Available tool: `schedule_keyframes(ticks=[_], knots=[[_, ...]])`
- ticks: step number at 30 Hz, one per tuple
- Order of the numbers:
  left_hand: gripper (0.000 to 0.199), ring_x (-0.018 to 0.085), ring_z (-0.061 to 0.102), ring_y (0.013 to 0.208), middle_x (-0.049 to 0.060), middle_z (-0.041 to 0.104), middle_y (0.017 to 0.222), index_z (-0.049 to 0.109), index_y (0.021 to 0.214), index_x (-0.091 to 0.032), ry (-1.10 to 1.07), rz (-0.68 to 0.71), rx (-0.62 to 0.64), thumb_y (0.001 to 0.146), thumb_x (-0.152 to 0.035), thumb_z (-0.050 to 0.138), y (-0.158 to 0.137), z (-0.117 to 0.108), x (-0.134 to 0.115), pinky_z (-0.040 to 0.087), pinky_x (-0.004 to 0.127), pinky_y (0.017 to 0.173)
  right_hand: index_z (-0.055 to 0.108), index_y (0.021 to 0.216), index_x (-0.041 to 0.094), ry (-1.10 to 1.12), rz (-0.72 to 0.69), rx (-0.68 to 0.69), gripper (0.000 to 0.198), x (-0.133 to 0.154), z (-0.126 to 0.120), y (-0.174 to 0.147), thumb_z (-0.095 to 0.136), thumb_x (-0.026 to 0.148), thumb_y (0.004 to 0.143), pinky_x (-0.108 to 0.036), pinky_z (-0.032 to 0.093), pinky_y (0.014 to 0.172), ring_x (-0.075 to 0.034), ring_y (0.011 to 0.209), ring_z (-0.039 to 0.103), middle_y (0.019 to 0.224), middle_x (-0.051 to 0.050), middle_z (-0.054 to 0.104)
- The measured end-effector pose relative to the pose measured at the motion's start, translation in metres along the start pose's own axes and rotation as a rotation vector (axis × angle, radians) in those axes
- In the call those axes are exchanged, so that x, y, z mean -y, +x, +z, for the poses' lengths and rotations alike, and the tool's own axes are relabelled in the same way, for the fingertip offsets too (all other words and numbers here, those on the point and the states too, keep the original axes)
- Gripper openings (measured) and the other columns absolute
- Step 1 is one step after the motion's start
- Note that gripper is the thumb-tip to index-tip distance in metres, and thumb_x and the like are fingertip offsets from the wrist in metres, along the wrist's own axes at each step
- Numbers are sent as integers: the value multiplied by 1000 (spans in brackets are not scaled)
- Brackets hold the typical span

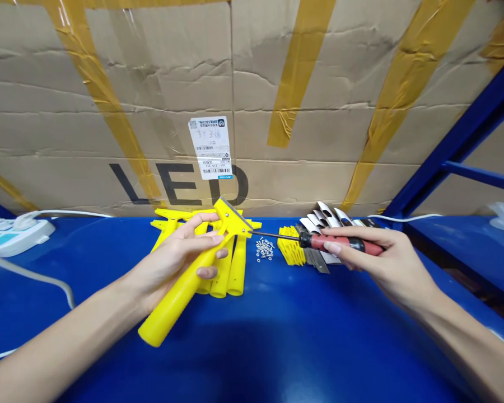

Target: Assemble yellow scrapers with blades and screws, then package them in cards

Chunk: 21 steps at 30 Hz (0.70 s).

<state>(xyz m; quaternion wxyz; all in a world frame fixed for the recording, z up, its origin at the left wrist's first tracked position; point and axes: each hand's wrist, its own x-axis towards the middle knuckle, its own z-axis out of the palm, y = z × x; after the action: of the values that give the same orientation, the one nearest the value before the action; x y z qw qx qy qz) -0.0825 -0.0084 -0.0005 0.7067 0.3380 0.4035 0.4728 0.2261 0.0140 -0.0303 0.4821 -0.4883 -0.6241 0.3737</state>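
Note:
My left hand (191, 246) is closed around a yellow scraper (185, 291), which is tilted with its head up and its handle end toward me. Two screws and a thin metal blade edge show on the head. My right hand (373, 252) grips a screwdriver (325, 242) by its red and black handle. The shaft points left, and its tip is at the scraper head's right-hand screw; contact cannot be told for sure. Behind my left hand lie several more yellow scraper handles (236, 268). A pile of small screws (265, 250) rests under the screwdriver shaft.
Stacked yellow plates (292, 246), dark flat blades (317, 258) and white sleeves (323, 215) lie near my right hand. A large cardboard box (260, 89) stands behind the blue surface (277, 347). At left is a white power strip (19, 235) with cables; a blue frame post (457, 134) rises at right.

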Motion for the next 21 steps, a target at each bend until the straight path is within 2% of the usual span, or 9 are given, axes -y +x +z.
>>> schedule_keyframes(ticks=[8,13,15,18,21], knots=[[39,8,51,54,2,60,80,49,116,-27,18,-7,43,87,-8,66,-2,-1,2,38,14,44,82,97,25,1,7,10,29,1,2,-2,85,41,73,-36,61,60,-28,83,77,95,-10,81],[40,9,54,57,2,60,80,48,117,-29,39,-4,46,87,-9,67,-2,-1,2,37,14,45,81,97,24,-13,-4,25,30,4,4,-4,83,44,75,-42,63,71,-31,92,76,96,-10,81],[39,7,50,51,0,60,75,48,116,-29,67,-3,49,87,-11,68,-2,-1,3,39,15,45,80,98,26,-70,-61,35,28,6,5,-6,80,45,78,-44,63,76,-31,94,76,100,-10,80],[38,7,49,46,-2,60,70,49,116,-28,170,29,30,87,-20,72,-1,-2,5,40,16,44,76,101,29,-270,-254,60,22,12,4,-11,77,41,82,-44,61,80,-30,98,72,111,-9,75],[41,6,49,43,-5,60,67,50,114,-28,275,75,-8,84,-28,78,1,-3,7,41,16,42,69,104,30,-359,-372,83,23,17,1,-15,75,37,84,-38,60,75,-28,102,69,118,-9,67]])
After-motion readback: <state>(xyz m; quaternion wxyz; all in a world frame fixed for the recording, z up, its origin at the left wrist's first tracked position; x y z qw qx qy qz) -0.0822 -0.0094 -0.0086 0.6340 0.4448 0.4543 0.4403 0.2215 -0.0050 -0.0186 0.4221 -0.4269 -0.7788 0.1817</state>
